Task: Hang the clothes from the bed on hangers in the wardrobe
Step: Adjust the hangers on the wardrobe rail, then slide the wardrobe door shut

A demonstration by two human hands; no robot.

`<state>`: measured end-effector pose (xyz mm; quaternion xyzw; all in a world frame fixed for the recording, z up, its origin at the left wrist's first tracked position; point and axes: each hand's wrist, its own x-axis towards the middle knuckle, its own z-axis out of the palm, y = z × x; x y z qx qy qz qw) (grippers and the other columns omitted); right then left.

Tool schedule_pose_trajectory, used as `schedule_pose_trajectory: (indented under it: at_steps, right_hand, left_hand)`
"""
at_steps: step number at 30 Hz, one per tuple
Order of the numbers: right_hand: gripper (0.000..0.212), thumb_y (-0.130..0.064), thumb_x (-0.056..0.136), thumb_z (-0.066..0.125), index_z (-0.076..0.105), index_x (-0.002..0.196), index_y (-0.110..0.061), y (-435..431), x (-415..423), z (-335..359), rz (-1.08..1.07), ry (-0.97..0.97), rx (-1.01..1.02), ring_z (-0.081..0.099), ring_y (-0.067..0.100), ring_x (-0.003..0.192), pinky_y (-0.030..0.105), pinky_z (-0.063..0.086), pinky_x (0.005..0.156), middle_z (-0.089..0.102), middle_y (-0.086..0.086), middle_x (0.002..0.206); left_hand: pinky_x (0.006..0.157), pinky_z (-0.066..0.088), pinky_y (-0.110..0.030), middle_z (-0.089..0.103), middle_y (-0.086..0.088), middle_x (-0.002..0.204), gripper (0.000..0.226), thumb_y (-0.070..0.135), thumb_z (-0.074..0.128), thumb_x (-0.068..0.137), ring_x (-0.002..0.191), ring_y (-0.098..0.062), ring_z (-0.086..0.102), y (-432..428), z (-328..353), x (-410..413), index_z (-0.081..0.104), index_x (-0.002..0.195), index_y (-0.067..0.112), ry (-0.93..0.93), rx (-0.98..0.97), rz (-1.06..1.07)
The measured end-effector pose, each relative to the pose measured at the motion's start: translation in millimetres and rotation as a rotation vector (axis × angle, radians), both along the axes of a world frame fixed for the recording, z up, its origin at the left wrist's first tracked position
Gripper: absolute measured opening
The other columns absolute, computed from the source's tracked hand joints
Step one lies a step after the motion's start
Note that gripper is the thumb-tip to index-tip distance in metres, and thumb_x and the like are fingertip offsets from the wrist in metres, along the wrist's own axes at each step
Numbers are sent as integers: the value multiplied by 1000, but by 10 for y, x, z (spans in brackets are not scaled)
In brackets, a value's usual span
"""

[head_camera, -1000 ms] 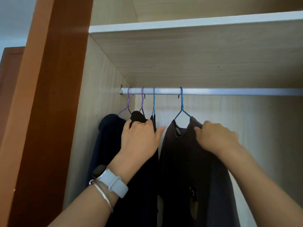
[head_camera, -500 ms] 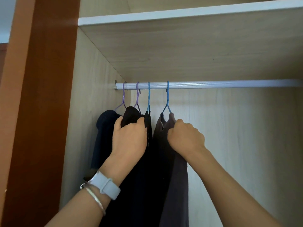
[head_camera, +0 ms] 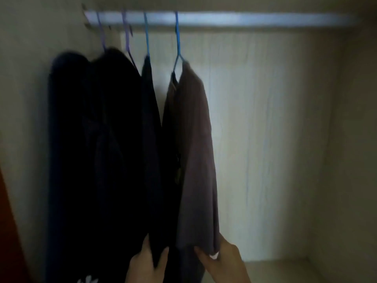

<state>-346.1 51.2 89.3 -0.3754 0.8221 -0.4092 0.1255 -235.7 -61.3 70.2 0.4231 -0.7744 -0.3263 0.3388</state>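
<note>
Several dark garments hang on thin wire hangers from the silver wardrobe rail [head_camera: 244, 18]. The rightmost is a grey-brown shirt [head_camera: 193, 150] on a blue hanger [head_camera: 177, 39]. Left of it hangs a narrow dark navy garment [head_camera: 150, 123], then a black garment [head_camera: 114, 129] and a navy one [head_camera: 65, 129] against the left wall. My left hand [head_camera: 145, 264] holds the lower edge of the narrow dark garment between thumb and fingers. My right hand [head_camera: 222, 262] pinches the bottom hem of the grey-brown shirt. The picture is dim and blurred.
The wardrobe's pale wood back panel [head_camera: 265, 129] and right wall [head_camera: 357, 139] show behind the clothes. A stretch of bare rail runs to the right of the blue hanger. A wooden shelf or floor [head_camera: 285, 270] lies below. A reddish door edge [head_camera: 6, 221] is at far left.
Both hands dropped from the garment shoulders near the hangers to the bottom hems. The view tilted downward and darkened; the top shelf has left the frame.
</note>
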Motion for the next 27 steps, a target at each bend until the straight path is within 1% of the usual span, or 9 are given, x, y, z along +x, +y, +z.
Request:
schedule_pose_trajectory:
  at_steps: [2, 4, 6, 9, 11, 14, 18, 22, 27]
  right_hand:
    - [13, -46, 76, 63, 54, 78, -56, 41, -87, -431, 14, -68, 61, 62, -3, 68, 27, 52, 83, 69, -15, 74]
    - [15, -44, 77, 63, 57, 90, -49, 70, -135, -754, 14, -89, 121, 54, -3, 54, 24, 50, 75, 64, -19, 64]
    - [23, -43, 80, 62, 55, 101, -37, 34, -146, -918, 28, -130, 149, 50, 1, 59, 26, 43, 72, 59, -13, 70]
    - [23, -42, 85, 57, 62, 96, -22, -16, -147, -1050, 30, -184, 180, 54, 15, 77, 28, 42, 70, 60, -3, 85]
    - [23, -41, 87, 55, 61, 88, -18, -3, -153, -1149, 5, -232, 190, 60, 21, 83, 29, 44, 71, 65, 6, 89]
    - [20, -38, 87, 57, 56, 87, -18, 164, -169, -1380, 8, -256, 232, 58, 19, 81, 27, 42, 67, 62, 0, 80]
    - [41, -38, 84, 59, 53, 122, -24, 723, -200, -1844, -3, -372, 384, 56, 12, 91, 19, 42, 77, 57, -3, 102]
    - [35, -31, 86, 60, 57, 119, -20, 1609, -125, -2365, -166, -519, 475, 53, 10, 85, 11, 44, 64, 56, -3, 95]
    - [22, -23, 86, 61, 66, 105, -14, 2887, -73, -2820, -345, -637, 546, 59, 15, 87, 31, 49, 85, 64, 3, 93]
  left_hand:
    - [85, 49, -13, 67, -3, 110, 43, 13, 61, 86, 83, -4, 65, 2, -354, 13, 53, 128, 8, -46, 130, -112]
    - [75, 43, -2, 67, -2, 102, 40, 9, 58, 87, 75, 4, 63, 6, -600, 10, 54, 127, 10, -53, 219, -145]
    - [85, 40, -12, 63, -7, 120, 44, 13, 54, 90, 97, -10, 63, 2, -760, -36, 47, 133, 13, -70, 286, -177]
    - [96, 41, -23, 56, -6, 133, 45, 17, 53, 91, 115, -18, 57, -16, -939, -91, 43, 136, 13, -115, 317, -206]
    - [95, 43, -23, 59, -2, 127, 41, 14, 53, 91, 116, -17, 57, 13, -1119, -79, 48, 132, 12, -178, 318, -231]
    - [86, 40, -15, 63, 4, 108, 30, 11, 51, 92, 114, -16, 59, 133, -1397, 6, 58, 121, 10, -267, 332, -293]
    - [85, 38, -13, 67, -2, 117, 26, 15, 50, 92, 110, -14, 60, 381, -1779, 113, 63, 115, 12, -400, 351, -334]
    - [89, 44, -22, 68, -3, 117, 25, 17, 52, 91, 110, -17, 62, 678, -2121, 159, 64, 113, 13, -559, 405, -418]
    - [89, 45, -27, 66, -7, 113, 18, 17, 52, 92, 109, -22, 61, 1063, -2514, 173, 64, 106, 18, -743, 521, -568]
